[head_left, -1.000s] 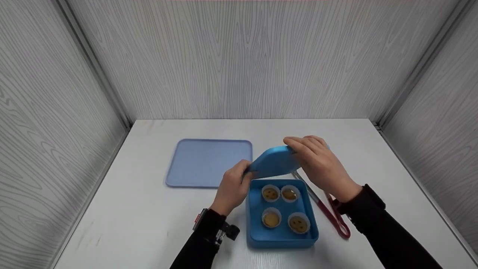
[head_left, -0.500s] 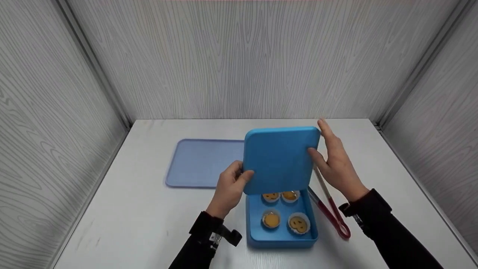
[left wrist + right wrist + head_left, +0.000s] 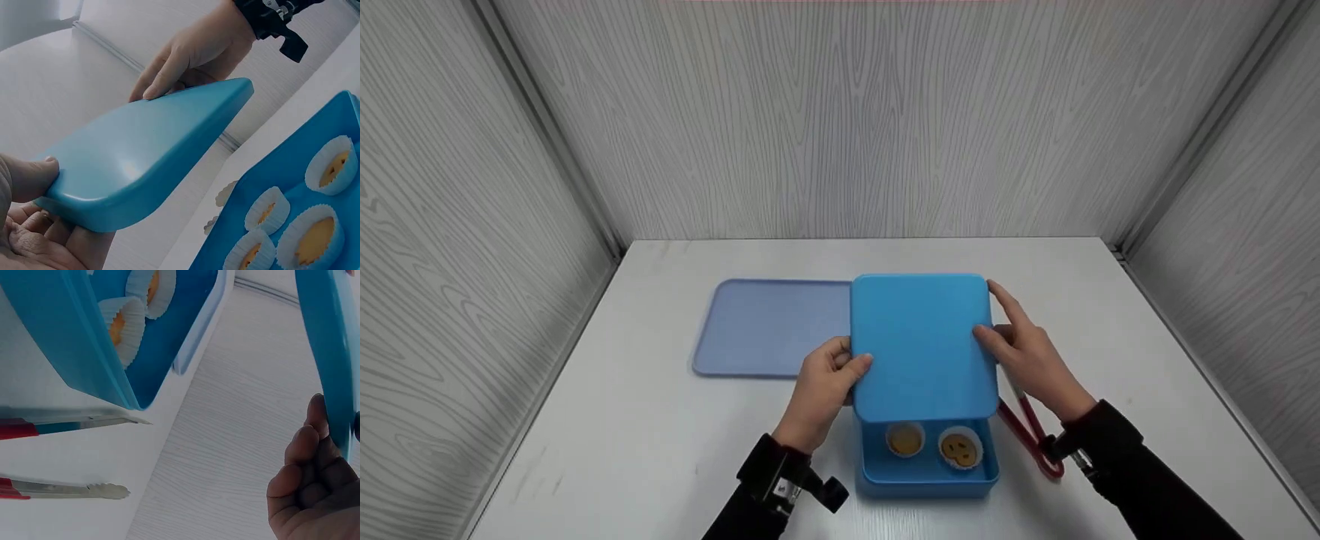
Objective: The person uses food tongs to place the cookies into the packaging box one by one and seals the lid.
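Observation:
A flat blue lid [image 3: 922,345] is held between both hands above the blue box [image 3: 926,480], covering its far half in the head view. My left hand [image 3: 819,386] pinches the lid's left edge, thumb on top and fingers beneath. On the other side my right hand [image 3: 1035,360] grips the right edge, its thumb on the top face and fingers along the side. Inside the box sit several small pastries in white paper cups, such as this tart [image 3: 315,242] in the left wrist view. Two of them, including a cookie-like one [image 3: 960,448], show below the lid.
Red-handled metal tongs [image 3: 1027,439] lie on the table right of the box, partly behind the lid and hand. A pale blue tray [image 3: 772,330] lies at the back left, its right part hidden by the lid. Grey wood-grain walls enclose the table.
The lid was steeply tilted, then stood raised facing me; now it lies flatter and lower, hiding the far pastries. My right hand has shifted from the lid's far edge to its right edge.

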`<state>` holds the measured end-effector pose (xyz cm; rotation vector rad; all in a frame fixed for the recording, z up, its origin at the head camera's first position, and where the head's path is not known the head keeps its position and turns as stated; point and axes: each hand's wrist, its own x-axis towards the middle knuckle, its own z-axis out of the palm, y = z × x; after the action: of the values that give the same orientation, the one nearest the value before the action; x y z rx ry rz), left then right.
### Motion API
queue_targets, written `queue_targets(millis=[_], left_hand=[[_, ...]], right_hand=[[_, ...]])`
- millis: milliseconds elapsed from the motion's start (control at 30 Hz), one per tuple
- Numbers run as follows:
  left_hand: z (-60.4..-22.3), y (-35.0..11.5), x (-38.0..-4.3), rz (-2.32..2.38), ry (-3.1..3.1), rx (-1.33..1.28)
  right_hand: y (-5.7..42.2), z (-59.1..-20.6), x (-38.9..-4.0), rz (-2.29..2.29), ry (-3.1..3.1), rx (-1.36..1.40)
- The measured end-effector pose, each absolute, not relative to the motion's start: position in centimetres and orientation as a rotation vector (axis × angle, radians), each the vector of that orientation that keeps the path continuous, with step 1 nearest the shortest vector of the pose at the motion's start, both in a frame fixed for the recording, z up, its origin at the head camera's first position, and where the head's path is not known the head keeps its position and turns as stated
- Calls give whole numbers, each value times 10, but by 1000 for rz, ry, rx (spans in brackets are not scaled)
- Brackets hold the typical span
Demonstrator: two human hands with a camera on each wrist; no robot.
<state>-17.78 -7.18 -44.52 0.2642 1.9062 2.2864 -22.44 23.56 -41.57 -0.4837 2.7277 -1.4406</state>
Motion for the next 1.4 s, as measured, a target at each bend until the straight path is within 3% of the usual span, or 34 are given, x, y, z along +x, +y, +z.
queue_targets(millis=[767,1400], left_hand=[[-480,-60,-173,1480,2581,253],[-497,-51,-171,1217,2648,178]], right_hand=[[243,-465,-217,-1178,2666,-320],[243,-488,-208,-926,2765,-441]])
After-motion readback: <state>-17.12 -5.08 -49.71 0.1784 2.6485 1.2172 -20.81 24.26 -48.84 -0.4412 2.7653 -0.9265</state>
